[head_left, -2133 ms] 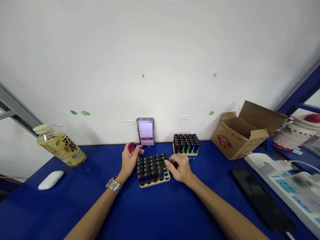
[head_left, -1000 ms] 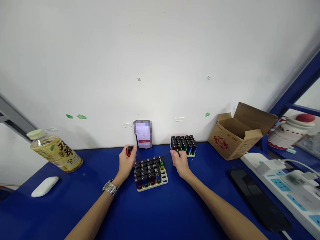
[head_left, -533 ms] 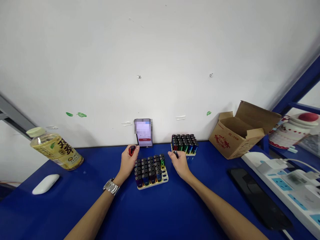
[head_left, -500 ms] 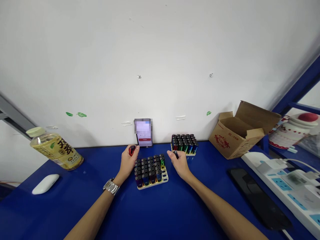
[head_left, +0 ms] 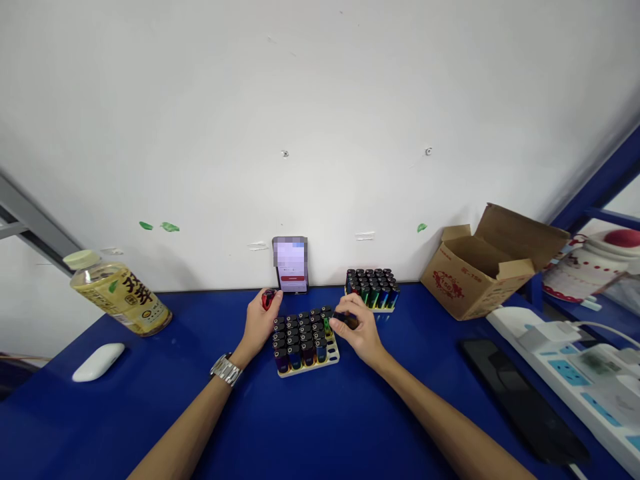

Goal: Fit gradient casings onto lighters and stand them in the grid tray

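Nearly filled: the near tray of lighters

Towards the middle of the blue table surface, a cream plastic slotted tray is seen packed with upright black-capped lighters of mixed colours. Only a few slots along its right edge appear to be unfilled, so the loading is judged to be close to done. At the tray's left edge the left hand is rested, with a red lighter pinched between thumb and fingertips. At the tray's far right corner a dark lighter is gripped crosswise in the closed fingers of the right hand, just over the last rows. Farther back, near the far edge of the surface, a second tray of lighters is seen with no gap visible. A smartphone with a lit screen is propped against the white wall. An open brown cardboard box is set towards the far right corner.
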Demonstrator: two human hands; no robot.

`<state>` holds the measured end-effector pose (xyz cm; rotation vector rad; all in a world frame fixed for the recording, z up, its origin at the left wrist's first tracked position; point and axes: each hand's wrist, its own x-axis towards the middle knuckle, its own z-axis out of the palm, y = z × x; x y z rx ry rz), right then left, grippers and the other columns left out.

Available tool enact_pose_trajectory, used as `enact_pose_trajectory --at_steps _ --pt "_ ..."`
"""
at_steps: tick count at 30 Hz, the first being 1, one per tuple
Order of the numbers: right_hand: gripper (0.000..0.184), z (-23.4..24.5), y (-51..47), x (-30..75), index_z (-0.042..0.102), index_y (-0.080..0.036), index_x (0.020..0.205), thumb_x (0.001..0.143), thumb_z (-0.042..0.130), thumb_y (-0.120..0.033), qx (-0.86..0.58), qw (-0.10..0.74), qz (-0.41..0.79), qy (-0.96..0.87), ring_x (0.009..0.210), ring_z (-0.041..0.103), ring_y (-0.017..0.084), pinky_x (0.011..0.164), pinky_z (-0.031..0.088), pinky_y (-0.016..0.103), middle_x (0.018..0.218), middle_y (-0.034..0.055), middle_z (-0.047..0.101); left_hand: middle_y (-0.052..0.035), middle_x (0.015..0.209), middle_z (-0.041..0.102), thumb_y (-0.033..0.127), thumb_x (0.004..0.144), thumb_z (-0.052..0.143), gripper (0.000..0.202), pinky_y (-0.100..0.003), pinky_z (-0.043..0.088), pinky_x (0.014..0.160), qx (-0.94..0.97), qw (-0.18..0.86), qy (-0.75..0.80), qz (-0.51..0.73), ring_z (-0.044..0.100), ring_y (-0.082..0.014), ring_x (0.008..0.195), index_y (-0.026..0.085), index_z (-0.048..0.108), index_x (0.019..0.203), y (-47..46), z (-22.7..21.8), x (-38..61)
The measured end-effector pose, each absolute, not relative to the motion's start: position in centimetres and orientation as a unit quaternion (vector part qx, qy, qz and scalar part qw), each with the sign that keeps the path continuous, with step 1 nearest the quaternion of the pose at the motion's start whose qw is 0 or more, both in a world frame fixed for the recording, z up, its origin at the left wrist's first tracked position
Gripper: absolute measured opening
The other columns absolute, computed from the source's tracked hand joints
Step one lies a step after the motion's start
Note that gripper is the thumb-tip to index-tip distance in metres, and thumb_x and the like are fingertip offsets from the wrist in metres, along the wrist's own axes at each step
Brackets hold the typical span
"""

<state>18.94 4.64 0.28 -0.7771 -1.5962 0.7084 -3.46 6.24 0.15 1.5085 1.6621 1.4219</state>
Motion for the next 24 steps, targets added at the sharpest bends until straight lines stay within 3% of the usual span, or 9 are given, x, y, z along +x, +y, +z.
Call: enact_pose_trajectory --at_steps 4,7,15,20,24 --pt "0.028 -0.08 4.24 18.85 0.053 -0.019 0.056 0.074 0.067 -0.036 -0.329 0.571 0.293 -0.693 0.048 0.035 0.010 0.049 0.030 0.025 0.052 -0.0055 0.034 0.0065 0.053 0.041 0.054 0.078 0.055 0.037 -0.024 0.032 0.052 0.551 0.238 0.609 0.519 0.036 -0.0105 0.052 0.019 0.049 0.066 6.17 0.27 -3.38" --pt "0.027 -0.35 4.10 18.72 0.053 -0.019 0.058 0.074 0.066 -0.036 -0.336 0.565 0.306 -0.689 0.040 0.030 0.008 0.044 0.027 0.024 0.043 -0.0081 0.033 0.0064 0.052 0.042 0.054 0.078 0.055 0.037 -0.024 0.032 0.051 0.551 0.237 0.608 0.519 0.036 -0.0104 0.051 0.019 0.049 0.065 6.09 0.39 -3.31" --pt "0.022 -0.16 3.89 18.58 0.060 -0.019 0.068 0.079 0.059 -0.038 -0.353 0.551 0.279 -0.702 0.043 0.045 0.012 0.045 0.037 0.025 0.048 -0.0021 0.051 0.0060 0.051 0.043 0.055 0.077 0.056 0.039 -0.024 0.032 0.050 0.550 0.237 0.608 0.522 0.037 -0.0106 0.050 0.019 0.049 0.064 5.99 0.59 -3.16" --pt "0.026 -0.29 4.04 18.85 0.056 -0.019 0.062 0.081 0.058 -0.037 -0.340 0.546 0.256 -0.721 0.044 0.043 0.011 0.046 0.033 0.024 0.049 -0.0031 0.046 0.0064 0.051 0.044 0.055 0.078 0.056 0.038 -0.023 0.034 0.050 0.553 0.241 0.606 0.519 0.039 -0.0103 0.049 0.019 0.051 0.067 6.01 0.43 -3.23" --pt "0.031 -0.27 4.20 19.18 0.051 -0.019 0.059 0.084 0.055 -0.037 -0.328 0.543 0.241 -0.734 0.045 0.039 0.010 0.046 0.031 0.024 0.049 -0.0037 0.041 0.0050 0.054 0.054 0.056 0.078 0.056 0.038 -0.024 0.038 0.051 0.538 0.258 0.608 0.524 0.046 -0.0110 0.048 0.019 0.051 0.079 5.92 0.25 -3.33"
